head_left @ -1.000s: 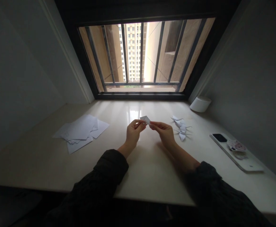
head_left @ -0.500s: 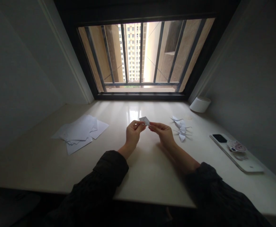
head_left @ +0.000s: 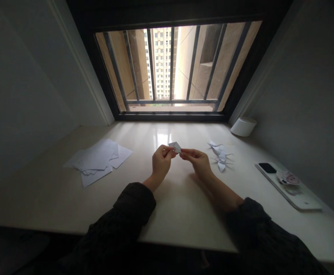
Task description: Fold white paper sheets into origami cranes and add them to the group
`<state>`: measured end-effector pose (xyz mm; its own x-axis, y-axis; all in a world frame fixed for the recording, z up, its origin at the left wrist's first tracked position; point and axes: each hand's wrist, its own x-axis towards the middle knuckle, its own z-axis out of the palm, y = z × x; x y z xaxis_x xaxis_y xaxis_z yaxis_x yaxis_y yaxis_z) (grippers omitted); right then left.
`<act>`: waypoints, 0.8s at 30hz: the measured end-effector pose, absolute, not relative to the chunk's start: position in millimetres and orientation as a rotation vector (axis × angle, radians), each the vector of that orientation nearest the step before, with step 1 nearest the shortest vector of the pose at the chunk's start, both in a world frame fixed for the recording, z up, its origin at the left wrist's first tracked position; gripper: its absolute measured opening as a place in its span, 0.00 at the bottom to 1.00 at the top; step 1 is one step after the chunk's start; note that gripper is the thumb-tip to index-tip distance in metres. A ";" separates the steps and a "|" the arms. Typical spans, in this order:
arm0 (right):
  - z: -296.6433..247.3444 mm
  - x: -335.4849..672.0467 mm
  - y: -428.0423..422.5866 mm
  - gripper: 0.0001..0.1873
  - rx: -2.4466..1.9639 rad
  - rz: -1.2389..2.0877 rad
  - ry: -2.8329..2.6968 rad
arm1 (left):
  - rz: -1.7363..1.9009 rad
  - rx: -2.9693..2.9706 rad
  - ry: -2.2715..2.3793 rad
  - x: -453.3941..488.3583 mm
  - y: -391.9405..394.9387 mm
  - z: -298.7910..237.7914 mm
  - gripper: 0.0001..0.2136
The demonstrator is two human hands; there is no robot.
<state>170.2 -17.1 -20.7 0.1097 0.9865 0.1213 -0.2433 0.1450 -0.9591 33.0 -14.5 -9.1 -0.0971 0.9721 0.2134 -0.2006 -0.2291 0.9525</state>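
A small folded piece of white paper (head_left: 175, 146) is held up above the table between my two hands. My left hand (head_left: 161, 160) pinches its lower left side with thumb and fingers. On the other side, my right hand (head_left: 197, 160) grips the right corner of the paper between thumb and fingertips. The fingers cover the paper's lower edge. To the right of my right hand, several folded paper cranes (head_left: 220, 156) lie close together in a row on the table.
Loose white paper sheets (head_left: 98, 156) lie in a pile on the left of the white table (head_left: 181, 214). A phone (head_left: 289, 187) with a round grip rests at the right. Behind it, a white cylindrical object (head_left: 243, 126) stands by the wall, near the barred window (head_left: 171, 114).
Both hands stay almost where they were, with the folded paper still between them. The paper's visible flaps look slightly shifted. The whole view has moved a little.
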 end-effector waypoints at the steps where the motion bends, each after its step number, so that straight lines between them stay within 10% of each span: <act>1: -20.6 170.1 -17.1 0.16 -0.973 1.153 -1.019 | 1.522 1.191 0.992 32.7 -14.8 -8.5 0.08; 24: -19.5 171.2 -15.8 0.15 -0.969 1.114 -1.010 | 1.525 1.223 1.015 34.2 -15.8 -13.1 0.08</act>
